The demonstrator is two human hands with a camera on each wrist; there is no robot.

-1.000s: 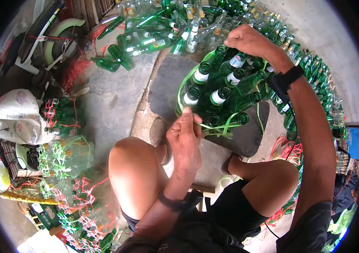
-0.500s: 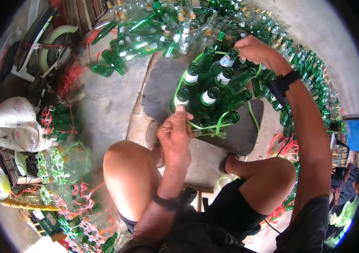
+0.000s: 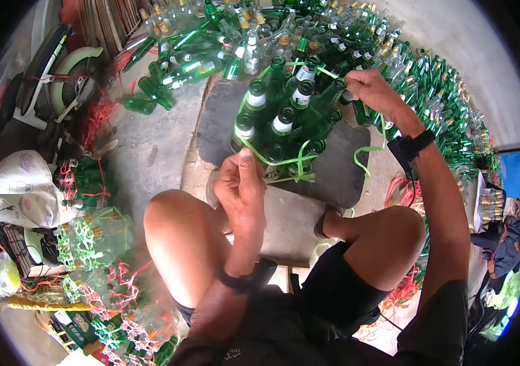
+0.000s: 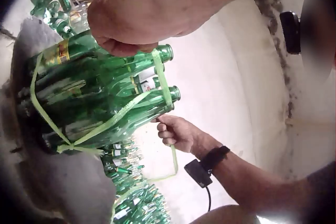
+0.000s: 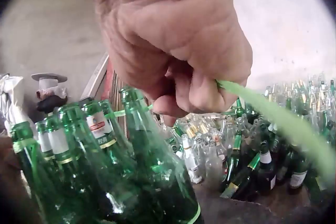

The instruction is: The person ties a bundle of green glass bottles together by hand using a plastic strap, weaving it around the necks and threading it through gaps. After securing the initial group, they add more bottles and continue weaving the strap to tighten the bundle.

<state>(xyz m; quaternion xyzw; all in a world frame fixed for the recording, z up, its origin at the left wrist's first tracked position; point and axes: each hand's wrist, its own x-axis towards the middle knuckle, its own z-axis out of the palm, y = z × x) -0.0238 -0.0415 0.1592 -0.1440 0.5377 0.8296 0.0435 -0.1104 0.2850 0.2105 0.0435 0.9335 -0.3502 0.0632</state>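
Several green glass bottles (image 3: pixel 281 125) stand upright in a tight cluster on a dark slab (image 3: pixel 214 131), some with white neck labels. A light green plastic strap (image 3: pixel 272 163) runs around their necks, and a second loop circles them lower down, knotted on the near side. My left hand (image 3: pixel 241 189) is at the near left bottle, thumb and curled fingers pinching the strap by its neck. On the right, my right hand (image 3: pixel 373 94) grips the strap in curled fingers, beside the far right necks. From this fist a strap tail (image 5: pixel 278 119) trails off.
Loose green and clear bottles (image 3: pixel 425 85) lie heaped along the back and right wall. Strapped bottle bundles (image 3: pixel 95 238) and a white sack (image 3: pixel 22 183) are on the left. Red strapping (image 3: pixel 397 189) lies by the right knee. A wheeled frame (image 3: pixel 40 85) stands back left.
The right hand has moved rightward around the bundle from its far side, drawing the strap along the back necks. The left hand stays at the near left bottle. The head view has shifted.
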